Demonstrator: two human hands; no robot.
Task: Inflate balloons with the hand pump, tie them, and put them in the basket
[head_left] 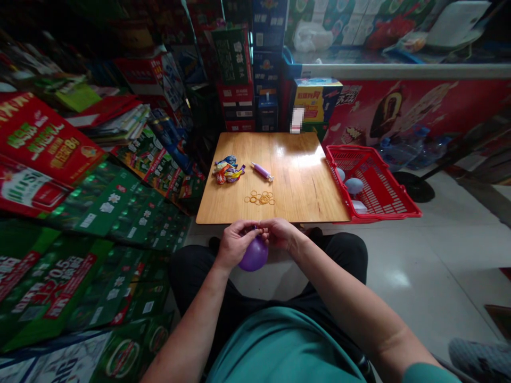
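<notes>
Both my left hand [235, 244] and my right hand [280, 234] pinch the neck of a small inflated purple balloon [254, 255], which hangs just below them in front of the table edge. My fingers hide the neck itself. Beyond my hands stands a wooden table [307, 186]. On it lie a heap of colourful uninflated balloons [228, 170], a small purple hand pump [262, 171] and a scatter of orange rubber bands [260, 198]. Neither hand touches these things.
A red plastic basket [377, 183] holding pale balloons leans at the table's right side. Stacked printed cartons [99, 223] fill the left and back. A red-sided freezer [403, 111] stands behind, with plastic bottles [403, 149] below it. A tiled floor [423, 266] spreads to the right.
</notes>
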